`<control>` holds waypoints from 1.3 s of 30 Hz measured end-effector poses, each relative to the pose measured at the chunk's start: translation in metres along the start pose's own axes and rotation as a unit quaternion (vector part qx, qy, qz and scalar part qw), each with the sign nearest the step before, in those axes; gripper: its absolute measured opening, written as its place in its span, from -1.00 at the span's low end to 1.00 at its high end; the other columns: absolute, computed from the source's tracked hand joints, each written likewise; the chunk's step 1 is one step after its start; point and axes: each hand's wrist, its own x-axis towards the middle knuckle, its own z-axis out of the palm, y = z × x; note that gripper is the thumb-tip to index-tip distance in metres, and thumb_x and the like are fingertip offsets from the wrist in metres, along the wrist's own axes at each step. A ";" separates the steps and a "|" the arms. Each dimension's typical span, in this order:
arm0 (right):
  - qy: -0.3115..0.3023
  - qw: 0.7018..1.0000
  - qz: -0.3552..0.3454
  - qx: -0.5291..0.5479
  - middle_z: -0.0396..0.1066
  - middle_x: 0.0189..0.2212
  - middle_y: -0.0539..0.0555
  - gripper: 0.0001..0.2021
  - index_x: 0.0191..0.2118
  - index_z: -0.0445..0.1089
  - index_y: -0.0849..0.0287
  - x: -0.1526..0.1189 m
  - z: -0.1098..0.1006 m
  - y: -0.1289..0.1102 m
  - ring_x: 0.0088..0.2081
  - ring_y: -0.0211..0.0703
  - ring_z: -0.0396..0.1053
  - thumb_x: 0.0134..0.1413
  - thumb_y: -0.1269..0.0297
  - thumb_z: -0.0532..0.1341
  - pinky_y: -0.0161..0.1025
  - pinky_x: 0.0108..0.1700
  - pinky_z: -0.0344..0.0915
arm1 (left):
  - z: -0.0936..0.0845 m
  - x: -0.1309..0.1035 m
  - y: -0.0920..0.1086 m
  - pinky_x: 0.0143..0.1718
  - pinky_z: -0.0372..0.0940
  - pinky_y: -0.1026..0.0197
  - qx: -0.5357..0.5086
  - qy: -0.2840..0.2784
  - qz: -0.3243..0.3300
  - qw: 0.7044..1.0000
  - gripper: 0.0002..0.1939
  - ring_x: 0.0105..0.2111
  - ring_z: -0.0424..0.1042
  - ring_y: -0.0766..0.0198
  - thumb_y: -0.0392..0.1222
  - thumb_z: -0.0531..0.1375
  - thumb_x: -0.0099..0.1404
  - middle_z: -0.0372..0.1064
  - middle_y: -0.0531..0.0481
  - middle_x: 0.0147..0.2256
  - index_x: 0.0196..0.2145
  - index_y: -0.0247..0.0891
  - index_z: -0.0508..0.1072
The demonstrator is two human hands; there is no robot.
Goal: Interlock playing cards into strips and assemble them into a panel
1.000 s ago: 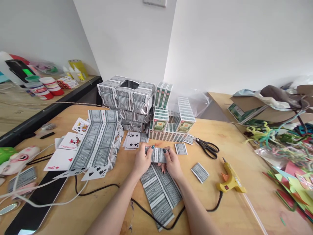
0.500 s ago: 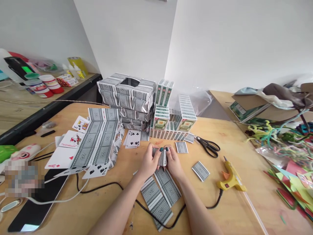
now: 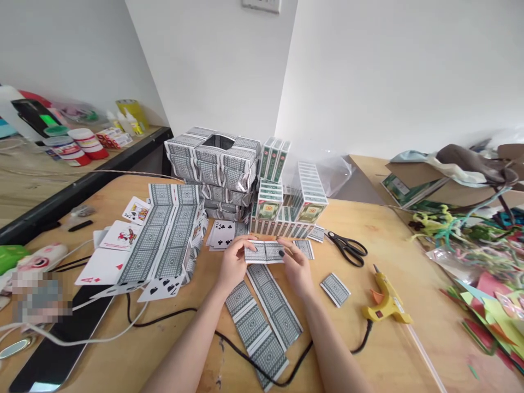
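A grey-backed playing card (image 3: pixel 264 254) with a crease across its middle is held sideways above the table. My left hand (image 3: pixel 234 266) pinches its left end, and my right hand (image 3: pixel 298 266) grips the right end, a dark-nailed thumb on the card's back. Just below lie two strips of joined cards: a longer strip (image 3: pixel 276 308) and another strip (image 3: pixel 256 335) with white bands. Loose folded cards rest nearby, one folded card (image 3: pixel 335 289) to the right. Face-up cards (image 3: pixel 221 234) sit beyond my left hand.
Behind stand a card-covered box (image 3: pixel 213 164) and stacked card packs (image 3: pixel 286 210). A folded card panel (image 3: pixel 164 234) is at left. Scissors (image 3: pixel 347 248) and a yellow glue gun (image 3: pixel 385 303) lie right. A black cable (image 3: pixel 233 341) crosses the strips; craft scraps (image 3: pixel 491 305) crowd the right edge.
The card between my hands has turned from upright to sideways and opened out along its crease. My hands have moved farther apart, one at each end.
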 end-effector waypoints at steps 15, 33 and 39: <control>0.009 0.998 -0.025 -0.048 0.24 -0.02 0.15 -0.60 -0.03 0.24 0.13 0.003 -0.001 0.018 0.00 -0.04 0.22 -0.05 0.26 0.17 -0.02 0.06 0.14 | -0.002 -0.001 0.008 -0.47 0.35 0.19 -0.217 -0.074 -0.210 0.951 -0.58 -0.26 0.37 0.16 -0.06 0.05 0.16 0.35 -0.13 -0.18 -0.04 -0.25 0.26; -0.106 0.953 -0.143 -0.247 0.26 -0.15 0.12 -0.51 -0.05 0.25 0.11 -0.008 0.010 -0.009 -0.09 -0.04 0.25 -0.20 0.26 0.29 -0.11 -0.04 0.21 | -0.001 0.000 -0.006 -0.47 0.21 0.31 0.017 -0.024 -0.132 0.991 -0.76 -0.45 0.29 0.30 -0.02 0.00 0.19 0.29 0.04 -0.44 -0.37 -0.26 0.28; -0.101 0.957 -0.135 -0.236 0.27 -0.17 0.11 -0.52 -0.07 0.25 0.13 -0.009 0.011 -0.009 -0.11 -0.04 0.25 -0.21 0.26 0.29 -0.12 -0.05 0.20 | 0.004 -0.002 -0.004 -0.65 0.10 0.37 -0.005 -0.021 -0.160 0.987 -0.78 -0.63 0.18 0.40 -0.03 0.01 0.19 0.14 0.13 -0.56 -0.42 -0.25 0.20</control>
